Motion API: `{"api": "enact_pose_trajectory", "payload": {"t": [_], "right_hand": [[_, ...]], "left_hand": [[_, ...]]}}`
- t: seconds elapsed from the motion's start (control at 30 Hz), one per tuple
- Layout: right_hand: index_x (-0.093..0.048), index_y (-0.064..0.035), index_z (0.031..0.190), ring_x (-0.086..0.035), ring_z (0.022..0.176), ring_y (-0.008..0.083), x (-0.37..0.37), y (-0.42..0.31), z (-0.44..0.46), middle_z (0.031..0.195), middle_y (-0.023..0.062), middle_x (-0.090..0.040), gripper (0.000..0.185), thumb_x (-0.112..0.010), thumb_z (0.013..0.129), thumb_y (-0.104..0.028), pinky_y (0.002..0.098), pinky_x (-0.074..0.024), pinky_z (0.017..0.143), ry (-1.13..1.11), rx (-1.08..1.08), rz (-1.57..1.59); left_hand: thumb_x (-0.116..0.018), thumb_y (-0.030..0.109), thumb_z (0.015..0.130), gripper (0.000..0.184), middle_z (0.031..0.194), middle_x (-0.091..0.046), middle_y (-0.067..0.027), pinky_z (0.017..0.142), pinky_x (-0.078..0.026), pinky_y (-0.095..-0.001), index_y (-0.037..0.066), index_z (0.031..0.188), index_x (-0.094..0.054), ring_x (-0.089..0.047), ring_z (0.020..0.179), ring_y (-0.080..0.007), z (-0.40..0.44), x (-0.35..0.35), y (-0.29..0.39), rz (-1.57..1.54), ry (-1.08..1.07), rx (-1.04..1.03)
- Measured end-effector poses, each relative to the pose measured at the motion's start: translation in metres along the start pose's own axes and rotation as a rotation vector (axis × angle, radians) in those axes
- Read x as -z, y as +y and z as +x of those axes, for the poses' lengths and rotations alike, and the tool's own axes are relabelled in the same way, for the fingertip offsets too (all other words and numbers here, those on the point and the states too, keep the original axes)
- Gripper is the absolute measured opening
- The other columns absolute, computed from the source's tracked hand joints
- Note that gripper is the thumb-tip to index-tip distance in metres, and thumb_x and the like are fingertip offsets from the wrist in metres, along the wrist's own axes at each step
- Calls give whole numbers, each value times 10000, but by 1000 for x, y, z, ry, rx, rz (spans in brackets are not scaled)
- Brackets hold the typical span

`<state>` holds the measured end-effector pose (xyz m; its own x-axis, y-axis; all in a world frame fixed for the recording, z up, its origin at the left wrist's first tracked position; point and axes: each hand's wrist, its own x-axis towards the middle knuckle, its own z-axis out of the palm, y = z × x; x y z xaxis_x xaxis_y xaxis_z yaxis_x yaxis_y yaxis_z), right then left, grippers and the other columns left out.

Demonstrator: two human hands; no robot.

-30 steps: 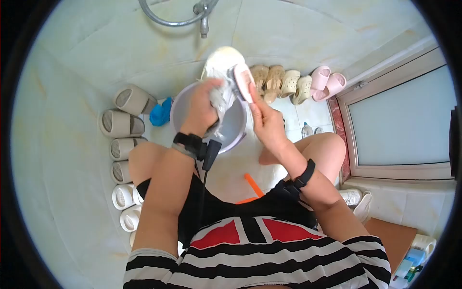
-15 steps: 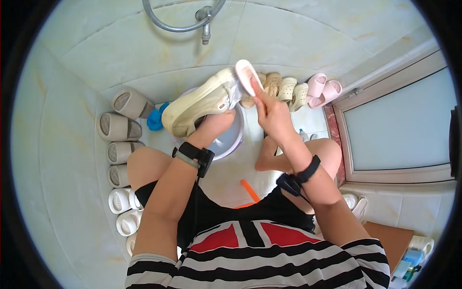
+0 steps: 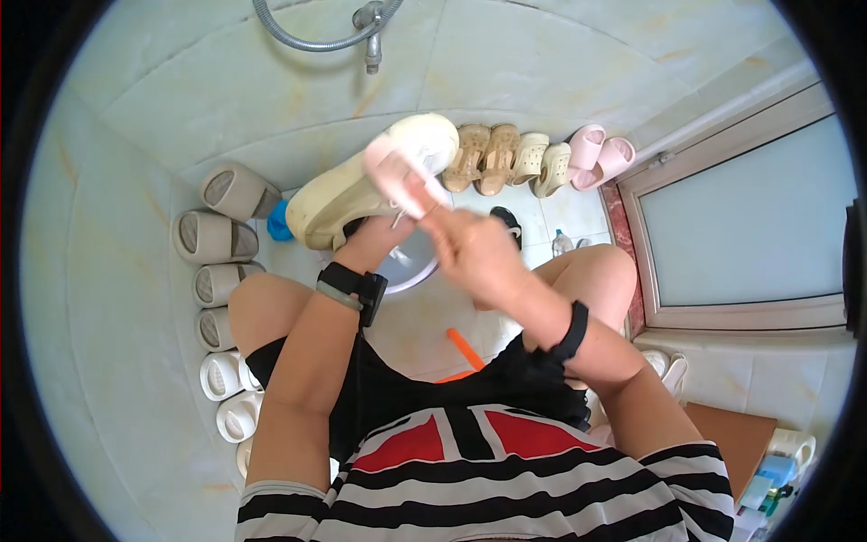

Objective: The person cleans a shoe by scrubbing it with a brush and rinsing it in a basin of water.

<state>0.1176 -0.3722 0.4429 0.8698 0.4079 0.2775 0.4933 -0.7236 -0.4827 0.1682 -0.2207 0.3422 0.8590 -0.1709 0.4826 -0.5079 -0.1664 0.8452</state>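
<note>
My left hand (image 3: 384, 237) is pushed into the opening of a cream-white sneaker (image 3: 327, 200) and holds it up over a basin (image 3: 417, 269) of water; its fingers are hidden inside the shoe. In my right hand (image 3: 483, 253) is a pale pink and white scrub brush (image 3: 394, 173), blurred by motion. The brush lies against the laced upper of the shoe, near the toe. Its bristles cannot be seen from above.
Grey slippers (image 3: 239, 191) and white slippers (image 3: 221, 375) line the left wall. Along the back wall stand brown clogs (image 3: 498, 158), cream clogs (image 3: 553, 170) and pink slippers (image 3: 603, 163). A blue bundle (image 3: 279, 221) sits behind the basin. A shower hose (image 3: 316, 43) hangs above. A door (image 3: 741, 217) is at right.
My right hand has moved the brush left and down, from beyond the toe onto the upper. The sneaker has turned so that its top shows more, and my left hand has shifted slightly left.
</note>
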Motion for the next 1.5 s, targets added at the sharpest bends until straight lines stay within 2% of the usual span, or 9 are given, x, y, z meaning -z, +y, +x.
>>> {"api": "enact_pose_trajectory", "payload": {"t": [0.37, 0.43, 0.63, 0.77, 0.83, 1.0, 1.1, 1.43, 1.5], "right_hand": [[-482, -141, 1355, -586, 585, 379, 4, 30, 15, 663, 211, -570, 467, -548, 894, -120, 443, -484, 553, 10, 3, -68], [-479, -148, 1358, -590, 589, 379, 6, 25, 22, 652, 207, -568, 471, -551, 893, -123, 450, -486, 554, 75, -113, -1], [-429, -137, 1374, -602, 580, 398, 5, 24, 7, 659, 213, -599, 482, -526, 905, -188, 484, -491, 505, -58, -79, -49], [-475, -131, 1335, -612, 590, 393, -6, 12, 3, 690, 221, -595, 465, -519, 874, -168, 485, -496, 508, -103, 25, -130], [-484, -126, 1322, -610, 585, 391, -4, 16, 0, 689, 220, -596, 452, -514, 872, -164, 484, -498, 508, -95, 41, -136], [-551, -127, 1247, -598, 582, 385, -3, 39, 12, 688, 216, -592, 372, -516, 877, -145, 472, -484, 518, 4, -78, -110], [-360, -216, 1430, -576, 570, 376, -1, -8, -7, 642, 202, -545, 562, -546, 902, -173, 441, -472, 517, -151, 76, -123], [-494, -198, 1341, -581, 584, 358, 4, -8, -7, 665, 184, -574, 438, -557, 907, -204, 433, -468, 537, -122, 72, -140], [-487, -229, 1349, -590, 604, 347, 13, -2, -7, 688, 166, -589, 453, -566, 904, -211, 420, -482, 553, -139, 59, -161]], "left_hand": [[-526, 160, 907, 502, 1374, -432, -149, 1064, -318, -406, 55, 1379, -389, -384, 1290, -274, -9, 13, 1, 175, -147, 79], [-530, 155, 891, 482, 1353, -453, -160, 1080, -292, -408, 43, 1349, -426, -388, 1288, -290, -2, 1, -11, 1362, -364, -79], [-516, 143, 891, 331, 1198, -542, -149, 984, -383, -373, 43, 1206, -541, -494, 1134, -290, -15, 16, -5, 396, -85, -89], [-538, 159, 885, 304, 1125, -560, -141, 939, -406, -368, 43, 1166, -550, -516, 1067, -280, -2, 1, -16, 639, -4, -134], [-572, 139, 852, 328, 1111, -579, -162, 922, -418, -396, 35, 1163, -554, -534, 1043, -306, 4, 0, -22, -171, -15, 274], [-573, 168, 879, 251, 1041, -583, -120, 857, -449, -384, 59, 1105, -565, -538, 1010, -278, 2, -3, -16, 596, 94, -155], [-572, 154, 877, 290, 1122, -571, -126, 920, -416, -383, 68, 1154, -557, -521, 1072, -281, 1, 1, -22, 460, 59, -110], [-602, 223, 839, 401, 1219, -561, -123, 993, -379, -411, 83, 1211, -549, -498, 1156, -299, -14, 11, -13, 322, -158, 240], [-582, 103, 796, 358, 1173, -571, -148, 954, -398, -438, 76, 1152, -561, -503, 1134, -318, -22, 12, -6, 352, -124, 49]]}}
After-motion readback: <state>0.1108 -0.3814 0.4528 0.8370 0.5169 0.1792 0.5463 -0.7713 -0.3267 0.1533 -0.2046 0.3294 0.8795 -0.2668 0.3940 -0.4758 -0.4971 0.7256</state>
